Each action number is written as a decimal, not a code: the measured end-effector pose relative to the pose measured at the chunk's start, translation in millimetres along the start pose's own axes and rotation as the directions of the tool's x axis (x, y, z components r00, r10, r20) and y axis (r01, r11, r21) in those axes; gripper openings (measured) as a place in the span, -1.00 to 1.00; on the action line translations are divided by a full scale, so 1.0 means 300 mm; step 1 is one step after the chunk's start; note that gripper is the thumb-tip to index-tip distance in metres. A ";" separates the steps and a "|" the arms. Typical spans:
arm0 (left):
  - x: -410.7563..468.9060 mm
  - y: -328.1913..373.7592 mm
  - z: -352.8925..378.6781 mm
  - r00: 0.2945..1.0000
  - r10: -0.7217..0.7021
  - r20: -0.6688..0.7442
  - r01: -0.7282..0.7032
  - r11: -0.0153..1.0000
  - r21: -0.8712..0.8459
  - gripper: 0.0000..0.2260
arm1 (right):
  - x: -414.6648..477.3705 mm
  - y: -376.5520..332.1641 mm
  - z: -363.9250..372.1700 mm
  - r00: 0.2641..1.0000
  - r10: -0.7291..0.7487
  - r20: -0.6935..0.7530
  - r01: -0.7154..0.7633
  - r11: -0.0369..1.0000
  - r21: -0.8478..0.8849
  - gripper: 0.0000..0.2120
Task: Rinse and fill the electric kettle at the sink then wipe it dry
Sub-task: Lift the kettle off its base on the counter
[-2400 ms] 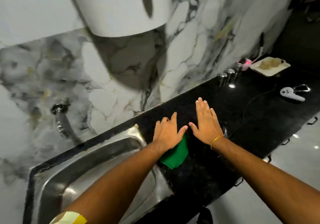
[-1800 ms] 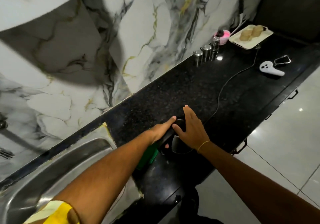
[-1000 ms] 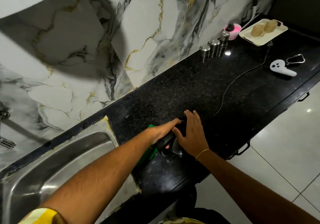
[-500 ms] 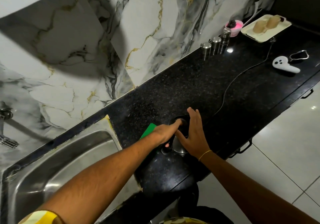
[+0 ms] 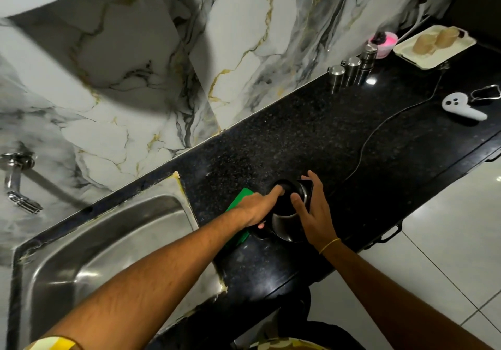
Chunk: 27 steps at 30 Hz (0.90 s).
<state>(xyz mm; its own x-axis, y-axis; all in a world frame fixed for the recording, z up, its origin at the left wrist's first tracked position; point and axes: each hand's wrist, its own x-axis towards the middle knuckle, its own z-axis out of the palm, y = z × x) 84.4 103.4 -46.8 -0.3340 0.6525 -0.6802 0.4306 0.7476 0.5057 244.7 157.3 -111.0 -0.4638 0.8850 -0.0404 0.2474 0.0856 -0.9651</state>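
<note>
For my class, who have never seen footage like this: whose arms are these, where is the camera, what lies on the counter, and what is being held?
There is no robot here. The camera is worn on a person's head and looks down at their own two bare arms.

The left hand grips the handle of a dark kettle standing on the black counter, one finger on its lid. The right hand rests open against the kettle's side.

A green cloth lies partly under the left hand, next to the steel sink. Further along are three metal shakers, a tray, a white controller and a thin cord.
</note>
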 end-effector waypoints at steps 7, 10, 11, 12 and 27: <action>-0.009 -0.022 -0.037 0.997 0.075 0.000 -0.075 0.997 0.029 -0.35 | 0.000 -0.024 0.008 1.000 0.023 0.012 -0.023 0.998 0.054 0.00; -0.024 -0.025 -0.050 0.982 0.183 -0.034 -0.182 0.982 0.044 -0.49 | 0.003 -0.040 0.004 0.996 0.091 -0.017 -0.088 0.988 0.125 0.08; -0.028 -0.027 -0.050 0.972 0.228 -0.062 -0.223 0.972 0.078 -0.54 | 0.003 -0.045 0.002 0.993 0.115 -0.033 -0.109 0.983 0.147 0.11; -0.030 -0.029 -0.049 0.961 0.258 -0.101 -0.246 0.963 0.112 -0.62 | 0.001 -0.049 0.001 0.990 0.131 -0.045 -0.122 0.979 0.164 0.13; -0.153 -0.166 -0.141 0.802 0.458 -0.383 -0.364 0.884 0.294 -0.66 | -0.020 -0.215 0.108 0.998 -0.048 -0.044 0.052 0.995 0.089 0.05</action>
<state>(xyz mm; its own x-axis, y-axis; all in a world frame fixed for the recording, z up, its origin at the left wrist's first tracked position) 42.8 41.6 -18.3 -0.3923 0.9131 -0.1112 0.7486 0.3872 0.5383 203.9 131.4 -56.8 -0.4376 0.8990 0.0174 0.1465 0.0903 -0.9851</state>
